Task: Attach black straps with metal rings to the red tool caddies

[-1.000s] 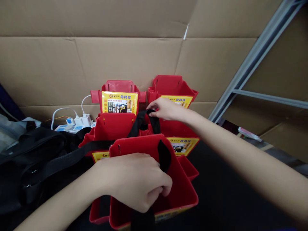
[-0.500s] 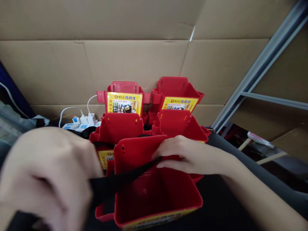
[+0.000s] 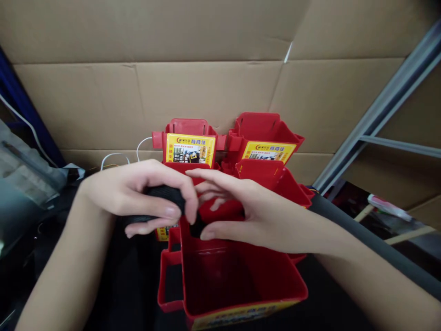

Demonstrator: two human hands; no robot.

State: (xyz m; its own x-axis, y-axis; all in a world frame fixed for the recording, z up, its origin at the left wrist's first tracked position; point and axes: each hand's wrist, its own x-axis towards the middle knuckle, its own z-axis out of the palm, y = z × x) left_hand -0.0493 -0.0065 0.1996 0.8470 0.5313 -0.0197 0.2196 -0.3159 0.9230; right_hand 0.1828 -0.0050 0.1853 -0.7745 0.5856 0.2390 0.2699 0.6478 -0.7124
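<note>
A red plastic tool bin with a side loop and a yellow label stands nearest me, its mouth facing up. My left hand is closed around a bunched black webbing strap at the bin's back left. A short dark piece of strap shows at the bin's back wall, between my two hands. Just over that wall is my right hand, fingers apart and curved, its thumb beside the dark piece. The hands hide most of the wall and its slots.
More red bins stand behind: one at back left, one at back right and another before it. Cardboard lines the back. A metal frame slopes at right; plastic wrapping lies at left.
My left hand has moved right and away from me, toward the bin's back wall. The stretched strap is now bunched in it. My right hand's fingers have spread from their pinch on the strap.
</note>
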